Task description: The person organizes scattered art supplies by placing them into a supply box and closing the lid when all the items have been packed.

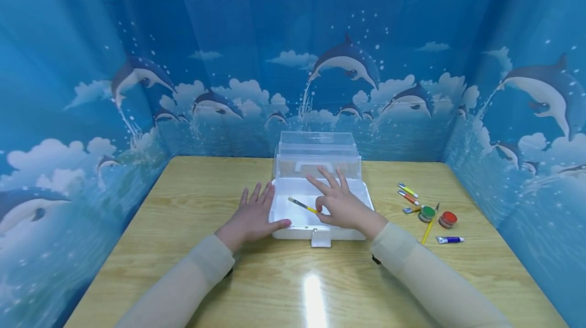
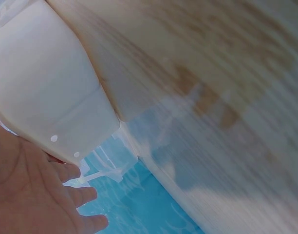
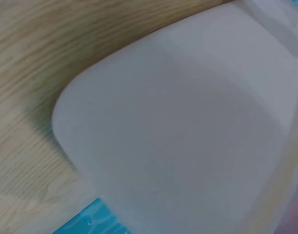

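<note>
A white plastic box point(image 1: 286, 211) with a clear hinged lid point(image 1: 318, 146) stands on the table, its lid raised at the back and its front latch point(image 1: 321, 238) hanging down. Over the box, my right hand point(image 1: 343, 207) pinches a yellow-handled paintbrush point(image 1: 299, 203) between thumb and forefinger, the other fingers spread. The bristles point left, above the white interior. At the box's left side, my left hand point(image 1: 254, 214) rests with straight fingers along the wall and the thumb at the front rim. The left wrist view shows the left palm point(image 2: 22, 185) beside the box's outer wall point(image 2: 56, 87).
To the right lie a yellow paint tube point(image 1: 408, 189), an orange one point(image 1: 409, 197) and a purple one point(image 1: 450, 240). A green paint jar point(image 1: 427, 214), a red jar point(image 1: 447, 219), a flat brush point(image 1: 412, 210) and a thin yellow brush point(image 1: 428, 231) are among them. Dolphin-printed curtains point(image 1: 229, 63) surround the table.
</note>
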Tool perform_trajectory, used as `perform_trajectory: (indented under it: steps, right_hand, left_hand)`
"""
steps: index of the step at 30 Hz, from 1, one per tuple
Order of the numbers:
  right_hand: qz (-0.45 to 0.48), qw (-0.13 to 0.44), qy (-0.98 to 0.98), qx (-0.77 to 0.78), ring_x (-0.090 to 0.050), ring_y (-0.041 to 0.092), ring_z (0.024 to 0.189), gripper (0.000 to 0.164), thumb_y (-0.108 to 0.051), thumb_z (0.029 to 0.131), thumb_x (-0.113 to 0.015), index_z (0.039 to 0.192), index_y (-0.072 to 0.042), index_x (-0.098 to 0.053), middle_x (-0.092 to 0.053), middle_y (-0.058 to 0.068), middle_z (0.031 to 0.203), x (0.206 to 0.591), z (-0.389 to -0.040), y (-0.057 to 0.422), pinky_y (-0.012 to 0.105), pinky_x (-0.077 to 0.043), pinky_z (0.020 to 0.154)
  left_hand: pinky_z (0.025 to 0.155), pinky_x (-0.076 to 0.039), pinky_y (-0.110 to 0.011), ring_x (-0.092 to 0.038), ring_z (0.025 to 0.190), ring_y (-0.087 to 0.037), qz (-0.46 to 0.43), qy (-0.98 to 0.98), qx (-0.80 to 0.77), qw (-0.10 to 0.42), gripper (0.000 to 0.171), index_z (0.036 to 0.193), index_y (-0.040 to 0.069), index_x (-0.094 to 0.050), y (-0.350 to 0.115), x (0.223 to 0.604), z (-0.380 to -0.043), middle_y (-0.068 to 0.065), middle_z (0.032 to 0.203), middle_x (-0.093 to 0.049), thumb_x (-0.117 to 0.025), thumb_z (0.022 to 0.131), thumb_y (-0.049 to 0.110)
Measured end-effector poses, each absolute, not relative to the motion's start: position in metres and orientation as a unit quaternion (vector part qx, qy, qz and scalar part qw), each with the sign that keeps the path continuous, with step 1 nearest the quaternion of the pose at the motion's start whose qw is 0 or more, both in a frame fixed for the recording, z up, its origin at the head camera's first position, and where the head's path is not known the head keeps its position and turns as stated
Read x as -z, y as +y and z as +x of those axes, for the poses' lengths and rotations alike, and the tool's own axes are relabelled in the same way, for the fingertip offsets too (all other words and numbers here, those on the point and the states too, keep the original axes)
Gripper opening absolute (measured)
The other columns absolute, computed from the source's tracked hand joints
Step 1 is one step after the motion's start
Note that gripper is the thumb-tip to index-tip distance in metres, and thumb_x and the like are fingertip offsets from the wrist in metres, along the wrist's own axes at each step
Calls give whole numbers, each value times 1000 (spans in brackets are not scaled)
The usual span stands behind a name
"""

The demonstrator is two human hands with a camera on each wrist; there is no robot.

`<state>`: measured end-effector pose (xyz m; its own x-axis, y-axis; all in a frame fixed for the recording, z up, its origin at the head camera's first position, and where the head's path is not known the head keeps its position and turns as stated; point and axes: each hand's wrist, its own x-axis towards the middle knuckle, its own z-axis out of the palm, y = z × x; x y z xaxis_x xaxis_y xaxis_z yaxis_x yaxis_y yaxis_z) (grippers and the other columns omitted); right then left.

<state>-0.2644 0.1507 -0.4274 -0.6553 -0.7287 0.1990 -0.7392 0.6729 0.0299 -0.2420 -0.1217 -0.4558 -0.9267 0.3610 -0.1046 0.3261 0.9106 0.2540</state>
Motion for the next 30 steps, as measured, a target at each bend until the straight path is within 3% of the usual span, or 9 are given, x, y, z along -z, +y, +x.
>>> perform_trajectory:
  steps: [11, 20, 30]
  right_hand:
    - [388, 60, -920, -4, 12, 30, 153, 18, -29, 86, -78, 73, -33, -67, -17, 2, 167, 431, -266, 156, 70, 6, 114]
    - [396, 40, -917, 8, 2, 43, 152, 14, -34, 85, -81, 75, -35, -72, -20, 6, 166, 432, -268, 158, 73, 1, 112]
    - [403, 13, -915, 4, 13, 37, 152, 8, -34, 86, -80, 80, -35, -75, -15, 5, 168, 430, -268, 163, 70, 4, 114]
  left_hand:
    - [119, 8, -58, 4, 153, -36, 183, 973, -117, 72, 108, 160, 6, -3, -121, 452, -240, -9, 167, -1, -43, 90, 78]
    - [119, 6, -58, 4, 153, -35, 180, 974, -115, 76, 111, 161, 7, -4, -121, 450, -238, -8, 168, -2, -39, 87, 83]
    - [120, 5, -58, 2, 153, -36, 185, 973, -114, 72, 114, 161, 6, -4, -122, 451, -240, -9, 167, -3, -34, 85, 87]
